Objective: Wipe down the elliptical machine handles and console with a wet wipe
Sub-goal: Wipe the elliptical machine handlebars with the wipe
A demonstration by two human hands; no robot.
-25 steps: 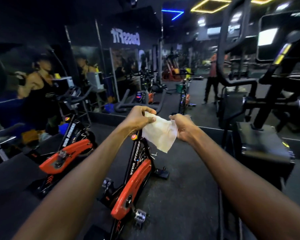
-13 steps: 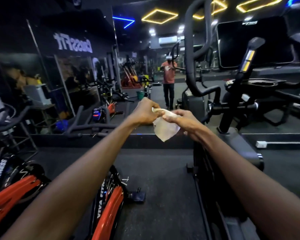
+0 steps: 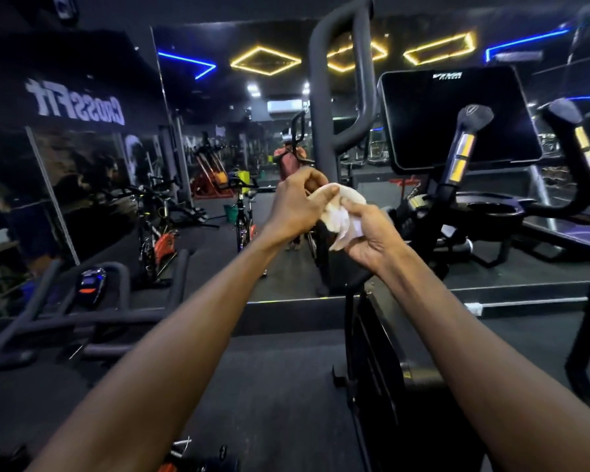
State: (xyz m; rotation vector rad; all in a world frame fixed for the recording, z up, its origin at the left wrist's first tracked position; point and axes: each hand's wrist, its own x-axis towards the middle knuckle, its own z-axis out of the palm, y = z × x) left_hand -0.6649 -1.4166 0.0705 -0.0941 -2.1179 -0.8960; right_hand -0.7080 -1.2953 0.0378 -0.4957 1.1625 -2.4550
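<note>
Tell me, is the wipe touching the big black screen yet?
Apart. The head view shows the wet wipe bunched between both hands, held below and left of the console screen, with open space between them.

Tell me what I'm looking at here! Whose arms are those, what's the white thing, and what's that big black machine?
The picture comes from a camera worn on a person's head, so you see their own arms reaching forward. The left hand and the right hand are both holding a white wet wipe, bunched up between them. They are in a gym. The big black machine on the right is an elliptical, an exercise machine you stand on. Its dark flat screen is the console, and the sticks with yellow bands are handles you grip. The tall curved bar is another handle. The wipe isn't touching the machine yet. To the left is a large mirror showing more of the gym.
</note>
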